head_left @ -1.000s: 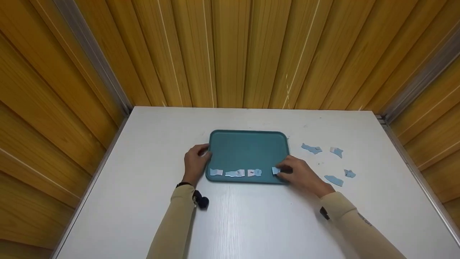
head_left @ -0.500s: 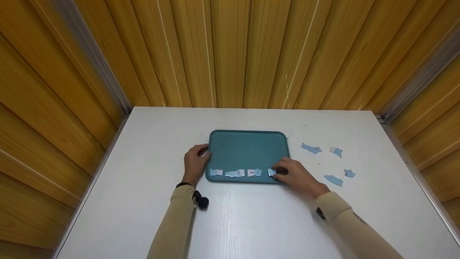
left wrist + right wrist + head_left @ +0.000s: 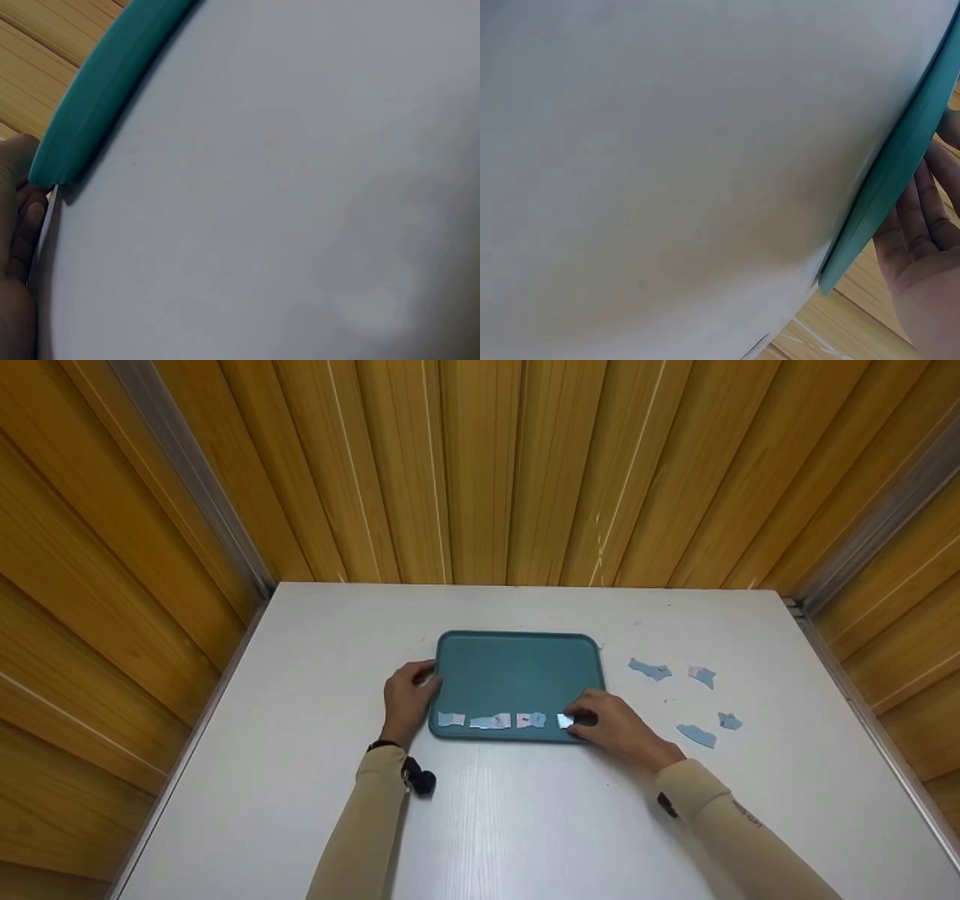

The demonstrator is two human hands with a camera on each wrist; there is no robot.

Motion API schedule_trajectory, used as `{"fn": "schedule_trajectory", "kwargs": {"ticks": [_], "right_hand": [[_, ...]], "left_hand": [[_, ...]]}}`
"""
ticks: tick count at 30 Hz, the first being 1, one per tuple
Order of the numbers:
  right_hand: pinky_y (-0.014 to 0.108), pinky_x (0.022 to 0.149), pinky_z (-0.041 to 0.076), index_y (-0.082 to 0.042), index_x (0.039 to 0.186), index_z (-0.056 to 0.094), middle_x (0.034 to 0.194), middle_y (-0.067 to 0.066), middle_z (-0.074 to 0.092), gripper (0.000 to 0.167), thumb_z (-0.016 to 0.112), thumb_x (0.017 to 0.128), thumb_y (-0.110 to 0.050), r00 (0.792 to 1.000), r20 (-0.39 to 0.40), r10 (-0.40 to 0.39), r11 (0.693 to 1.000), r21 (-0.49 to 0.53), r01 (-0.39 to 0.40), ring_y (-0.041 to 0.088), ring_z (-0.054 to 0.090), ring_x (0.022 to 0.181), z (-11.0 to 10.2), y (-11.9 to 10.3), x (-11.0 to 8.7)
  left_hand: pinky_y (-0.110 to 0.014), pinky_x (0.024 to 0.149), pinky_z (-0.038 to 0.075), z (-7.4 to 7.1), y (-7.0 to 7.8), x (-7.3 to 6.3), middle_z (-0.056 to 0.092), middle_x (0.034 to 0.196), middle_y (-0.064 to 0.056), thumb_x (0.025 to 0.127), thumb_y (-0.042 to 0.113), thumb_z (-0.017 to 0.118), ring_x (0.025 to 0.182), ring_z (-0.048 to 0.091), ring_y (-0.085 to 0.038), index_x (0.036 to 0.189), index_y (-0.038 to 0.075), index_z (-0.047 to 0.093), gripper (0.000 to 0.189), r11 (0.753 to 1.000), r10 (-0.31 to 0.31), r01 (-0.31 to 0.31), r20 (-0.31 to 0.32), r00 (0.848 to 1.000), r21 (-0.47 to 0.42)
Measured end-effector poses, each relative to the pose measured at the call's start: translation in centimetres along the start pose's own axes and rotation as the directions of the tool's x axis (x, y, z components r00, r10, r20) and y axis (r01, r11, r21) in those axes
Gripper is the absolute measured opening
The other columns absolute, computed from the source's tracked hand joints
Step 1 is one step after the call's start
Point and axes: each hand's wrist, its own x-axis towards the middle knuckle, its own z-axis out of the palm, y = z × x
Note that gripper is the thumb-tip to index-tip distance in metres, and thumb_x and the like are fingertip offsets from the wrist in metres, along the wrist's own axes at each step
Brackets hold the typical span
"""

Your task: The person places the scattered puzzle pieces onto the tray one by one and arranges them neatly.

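In the head view, a green tray lies flat on the white table. My left hand holds its left rim, thumb at the edge; the left wrist view shows curled fingers beside the tray's rim. With thumb and index finger, my right hand pinches a small light blue puzzle piece low over the tray's front right part; fingertips cover its right end. Left of it, three flat pieces lie in a row along the front rim: a left one, a long one and one with a dark mark.
Several loose light blue pieces lie on the table right of the tray, among them a long one, a notched one, a curved one and a small one. Wood-look panels wall the table's back and sides.
My right hand has slid the pinched piece a little to the left along the tray's front, toward the row. The left hand and tray have stayed in place.
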Motion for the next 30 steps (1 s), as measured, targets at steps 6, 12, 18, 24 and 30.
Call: {"fn": "schedule_trajectory", "kwargs": {"ticks": [6,12,18,24,30], "right_hand": [[0.044,0.098,0.057,-0.010,0.118,0.080,0.109,0.000,0.067,0.024,0.081,0.095,-0.011,1.000,-0.003,0.006,1.000,0.004,-0.006,0.018,0.064,0.102,0.19,-0.11,0.08],[0.044,0.098,0.057,-0.010,0.118,0.080,0.109,0.000,0.067,0.023,0.082,0.095,-0.012,1.000,-0.004,-0.007,1.000,0.000,0.007,0.018,0.063,0.102,0.29,-0.18,0.09],[0.045,0.098,0.057,-0.010,0.117,0.080,0.109,-0.001,0.066,0.023,0.082,0.094,-0.012,1.000,-0.005,-0.005,1.000,-0.010,0.004,0.018,0.064,0.103,0.35,-0.09,0.10],[0.043,0.098,0.057,-0.010,0.117,0.080,0.108,-0.002,0.065,0.024,0.083,0.094,-0.012,1.000,-0.005,0.013,1.000,0.006,-0.013,0.018,0.065,0.104,0.31,-0.29,0.14],[0.044,0.102,0.056,-0.012,0.118,0.079,0.112,-0.002,0.065,0.024,0.082,0.095,-0.014,0.998,-0.009,0.059,0.997,0.046,-0.059,0.018,0.064,0.106,-0.16,-0.09,-0.06]], "left_hand": [[-0.038,0.101,0.054,0.00,0.00,-0.03,0.074,0.122,-0.007,0.096,0.008,0.079,0.115,0.067,-0.023,0.127,0.006,0.076,0.032,1.000,-0.014,0.014,0.000,1.000,0.002],[-0.038,0.101,0.054,0.02,-0.04,-0.08,0.074,0.122,-0.006,0.096,0.008,0.079,0.115,0.067,-0.023,0.127,0.006,0.076,0.031,1.000,-0.012,0.012,0.001,1.000,0.007],[-0.038,0.101,0.054,-0.05,0.06,-0.16,0.074,0.123,-0.007,0.096,0.007,0.079,0.115,0.067,-0.023,0.127,0.006,0.075,0.032,1.000,-0.003,0.003,-0.001,1.000,0.006],[-0.037,0.100,0.055,-0.04,0.09,-0.18,0.074,0.123,-0.007,0.096,0.007,0.078,0.115,0.067,-0.023,0.128,0.006,0.075,0.032,1.000,0.006,-0.006,-0.003,1.000,0.003],[-0.036,0.100,0.054,0.05,-0.01,-0.06,0.074,0.122,-0.007,0.096,0.007,0.078,0.115,0.067,-0.022,0.127,0.006,0.075,0.031,1.000,0.007,-0.007,-0.005,1.000,0.000]]}}
